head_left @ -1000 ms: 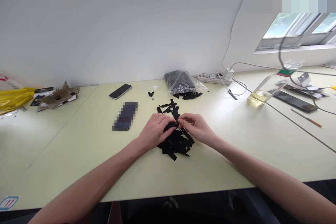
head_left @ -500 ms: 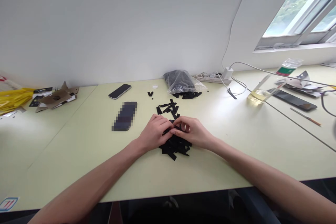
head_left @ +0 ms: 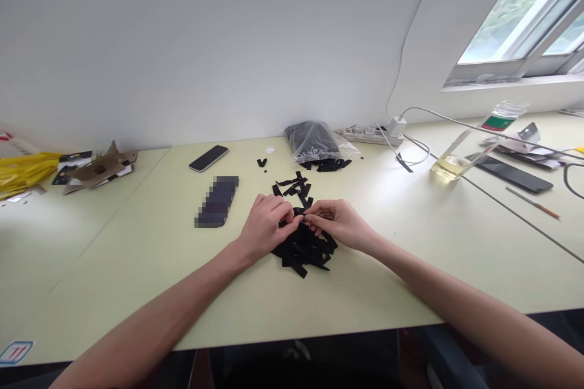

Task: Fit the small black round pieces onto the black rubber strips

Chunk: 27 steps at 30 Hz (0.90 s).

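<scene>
Black strips (head_left: 305, 253) heaped on the tabletop (head_left: 137, 279): my left hand (head_left: 263, 228) and right hand (head_left: 340, 223) meet over the pile, fingers (head_left: 316, 213) pinched closed on a strip at its far edge. Looser strips (head_left: 292, 185) lie just beyond, with open tabletop on both sides and its near edge close to my forearms.

One head-worn camera looks forward and down from above the near edge of a pale green table (head_left: 114, 243), facing a white wall (head_left: 205, 42), with a slanted window (head_left: 515, 12) at upper right. The left hand (head_left: 262, 231) and right hand (head_left: 340, 225) sit just below frame centre.
</scene>
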Tool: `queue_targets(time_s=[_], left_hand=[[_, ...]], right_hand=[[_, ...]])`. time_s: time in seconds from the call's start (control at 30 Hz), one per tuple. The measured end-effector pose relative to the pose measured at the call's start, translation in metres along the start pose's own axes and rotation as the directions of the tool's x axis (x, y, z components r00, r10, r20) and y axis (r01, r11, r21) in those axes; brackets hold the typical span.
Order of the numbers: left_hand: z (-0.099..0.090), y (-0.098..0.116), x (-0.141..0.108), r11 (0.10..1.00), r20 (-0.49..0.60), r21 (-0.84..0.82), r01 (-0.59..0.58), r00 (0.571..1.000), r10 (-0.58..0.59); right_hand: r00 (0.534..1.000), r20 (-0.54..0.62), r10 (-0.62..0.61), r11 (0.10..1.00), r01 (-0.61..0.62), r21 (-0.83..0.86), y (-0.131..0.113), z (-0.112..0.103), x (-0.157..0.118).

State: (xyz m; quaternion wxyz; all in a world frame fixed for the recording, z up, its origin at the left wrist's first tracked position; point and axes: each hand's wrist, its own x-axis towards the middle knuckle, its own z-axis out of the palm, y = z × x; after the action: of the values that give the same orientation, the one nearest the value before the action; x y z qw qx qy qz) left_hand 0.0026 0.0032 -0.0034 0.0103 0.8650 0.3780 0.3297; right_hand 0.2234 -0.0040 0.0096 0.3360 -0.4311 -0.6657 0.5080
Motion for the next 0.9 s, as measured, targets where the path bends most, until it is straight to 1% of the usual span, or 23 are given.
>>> queue_targets(time_s=[0.07, 0.2, 0.3, 0.37, 0.63, 0.8, 0.9], left_hand=[[0.0006, -0.0004, -0.0002, 0.999, 0.038, -0.029, -0.020, 0.999, 0.021], [0.0001, 0.0006, 0.0001, 0.999, 0.058, -0.034, -0.041, 0.997, 0.043], [-0.0005, 0.0016, -0.0002, 0.995, 0.083, -0.040, -0.086, 0.993, 0.089], [-0.0003, 0.0014, -0.0008, 0.993, 0.087, -0.049, -0.103, 0.990, 0.107], [0.0008, -0.0003, -0.0018, 0.993, 0.088, -0.043, -0.112, 0.989, 0.115], [-0.0001, 0.0015, -0.0012, 0.988, 0.103, -0.039, -0.149, 0.983, 0.152], [0.0008, 0.0019, -0.0012, 0.988, 0.113, -0.035, -0.148, 0.982, 0.152]], right_hand=[[1.000, -0.012, 0.005, 1.000, -0.005, 0.005, -0.0006, 0.0014, -0.0005], [0.999, -0.039, 0.003, 0.999, -0.001, 0.035, -0.0033, 0.0041, -0.0022], [0.998, -0.056, -0.001, 0.999, 0.004, 0.039, -0.0053, 0.0051, -0.0034], [0.999, -0.051, -0.002, 0.999, 0.004, 0.037, -0.0058, 0.0053, -0.0037], [1.000, 0.002, 0.009, 0.998, -0.010, 0.058, -0.0060, 0.0063, -0.0036], [0.998, -0.053, -0.032, 0.999, 0.030, -0.039, -0.0065, 0.0076, -0.0056], [0.998, -0.052, -0.046, 0.996, 0.042, -0.073, -0.0049, 0.0074, -0.0053]])
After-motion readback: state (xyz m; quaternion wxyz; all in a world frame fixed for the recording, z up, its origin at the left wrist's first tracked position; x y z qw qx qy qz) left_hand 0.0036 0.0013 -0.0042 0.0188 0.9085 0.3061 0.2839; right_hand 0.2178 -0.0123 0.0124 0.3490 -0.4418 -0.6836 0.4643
